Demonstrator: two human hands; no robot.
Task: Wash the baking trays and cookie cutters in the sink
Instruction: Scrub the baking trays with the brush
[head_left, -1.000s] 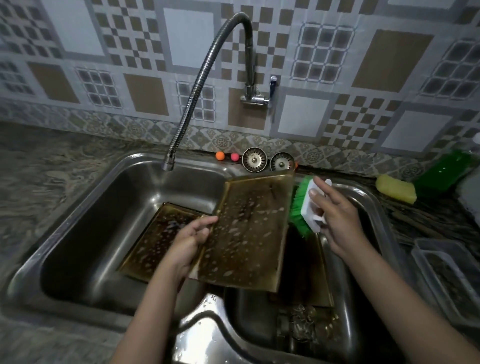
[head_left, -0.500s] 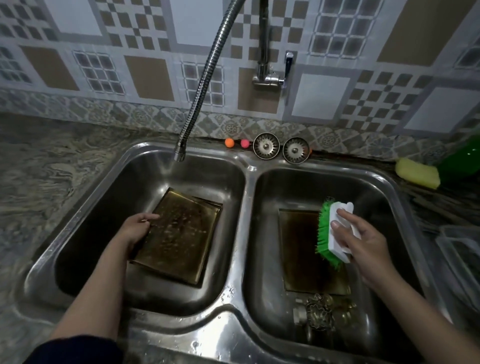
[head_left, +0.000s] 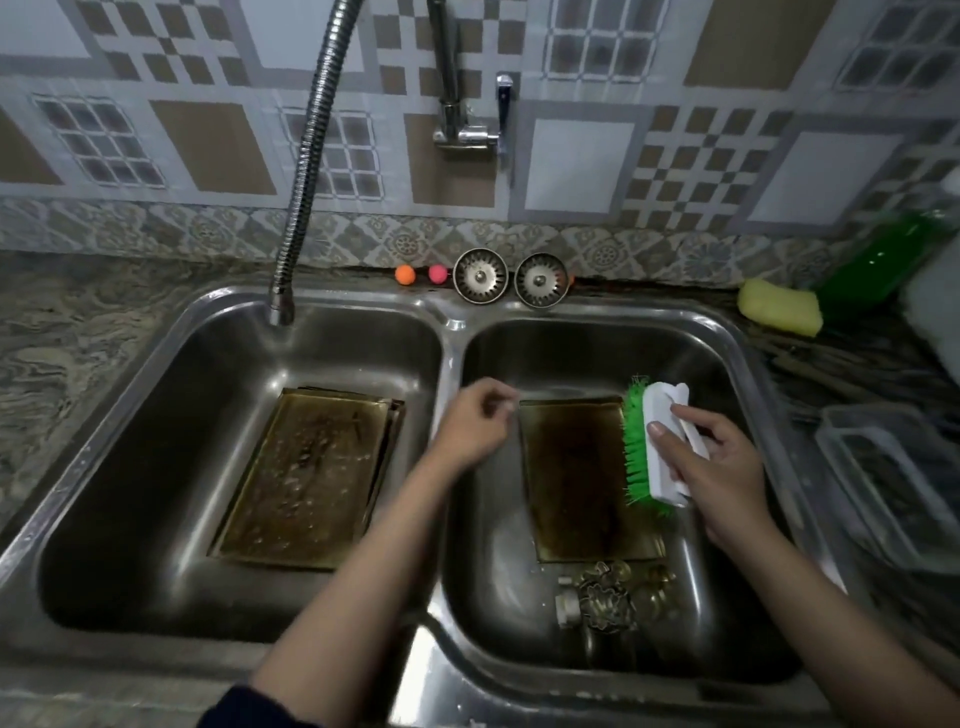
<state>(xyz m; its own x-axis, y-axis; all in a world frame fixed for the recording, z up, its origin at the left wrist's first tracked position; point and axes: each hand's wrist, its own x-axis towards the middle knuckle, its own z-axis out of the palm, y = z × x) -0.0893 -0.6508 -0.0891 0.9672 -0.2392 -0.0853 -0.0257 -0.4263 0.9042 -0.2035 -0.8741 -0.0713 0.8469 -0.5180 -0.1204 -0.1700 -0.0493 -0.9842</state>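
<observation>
Patterned tiles stand behind a steel double sink (head_left: 452, 332). At 9 o'clock, stacked baking trays (head_left: 306, 467) lie in the left basin; another tray (head_left: 576, 478) lies in the right basin, with cookie cutters (head_left: 613, 597) at its 6 o'clock. Her left hand (head_left: 475, 421) hangs loosely curled, holding nothing. Her right hand (head_left: 711, 467) grips a green scrub brush (head_left: 654, 441).

Both forearms are bare, hands ungloved; a dark navy sleeve (head_left: 249, 709) covers the left upper arm.

Cookie cutters (head_left: 615, 597) blur together (shapes unreadable); green bottle (head_left: 883, 260) edge-cropped.
</observation>
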